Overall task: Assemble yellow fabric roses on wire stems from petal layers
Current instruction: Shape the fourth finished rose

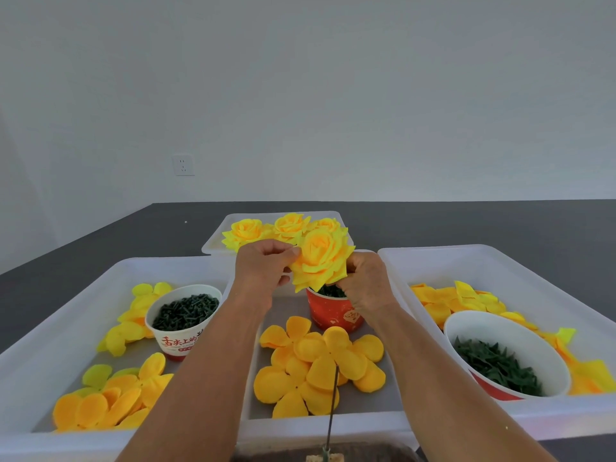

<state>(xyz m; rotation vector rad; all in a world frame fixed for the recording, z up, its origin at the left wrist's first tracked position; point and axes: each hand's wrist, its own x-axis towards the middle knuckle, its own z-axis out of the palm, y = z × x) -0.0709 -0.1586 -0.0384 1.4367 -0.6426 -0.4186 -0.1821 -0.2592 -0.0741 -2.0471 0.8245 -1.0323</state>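
Wire stem [333, 405]: stands upright nearest the camera; it may bend if the rose is pushed down crooked.
Hands: left hand [263, 265] pinches the rose [320, 258] edge, right hand [363, 281] grips under it; petals may slip.
Finished roses [266, 228]: crowded just behind, easily knocked.

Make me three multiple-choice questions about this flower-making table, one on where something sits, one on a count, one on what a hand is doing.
1. Where is the red paper cup?
A. In the middle white plastic tray
B. In the far tray
C. On the bare tabletop

2. How many finished yellow fabric roses lie in the far white tray?
A. One
B. Three
C. Six

3. What is the left hand doing?
A. Resting flat in a tray
B. Reaching into a cup
C. Pinching the held yellow rose

Answers: 1 A, the cup stands behind the loose orange petal layers. 2 B, three blooms sit behind the held one. 3 C, its fingertips close on an outer petal.
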